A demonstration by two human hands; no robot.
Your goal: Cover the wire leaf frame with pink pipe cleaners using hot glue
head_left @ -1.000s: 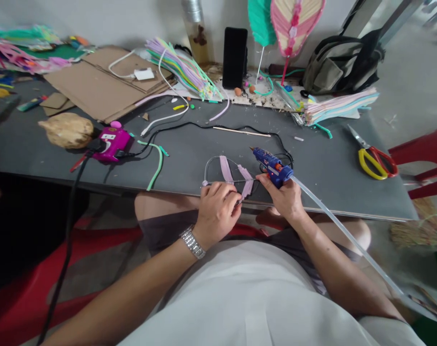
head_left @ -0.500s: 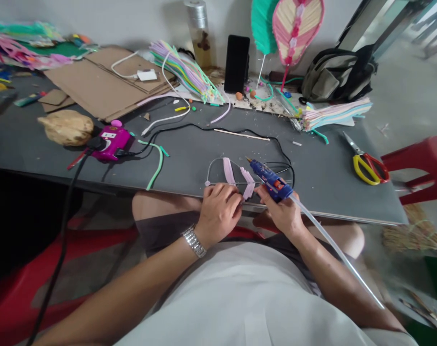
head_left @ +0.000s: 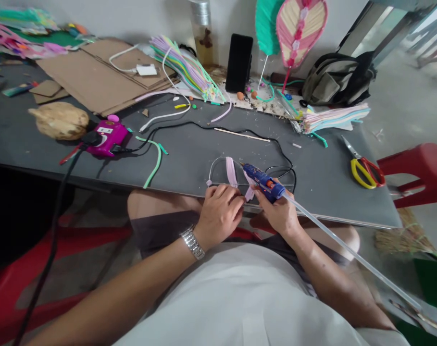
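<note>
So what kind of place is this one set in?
Likely an informal craft workbench: bundles of pastel pipe cleaners on the grey tabletop, a blue hot-glue gun in the right hand, and a finished pink leaf-shaped ornament by the wall.

Scissors [head_left: 364,166] lie on the table [head_left: 189,158], right of the glue gun [head_left: 263,181].

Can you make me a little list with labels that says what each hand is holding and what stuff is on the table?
Left hand: the left hand holds down the wire frame at the near edge of the table
Right hand: the right hand grips the blue glue gun, nozzle over the frame
Glue stick: the long clear glue stick pokes out the gun's back
Right side: yellow and red scissors
Left side: pink power strip, black cord plugged in
By the wall: cardboard, pipe cleaners, black phone, backpack
</note>
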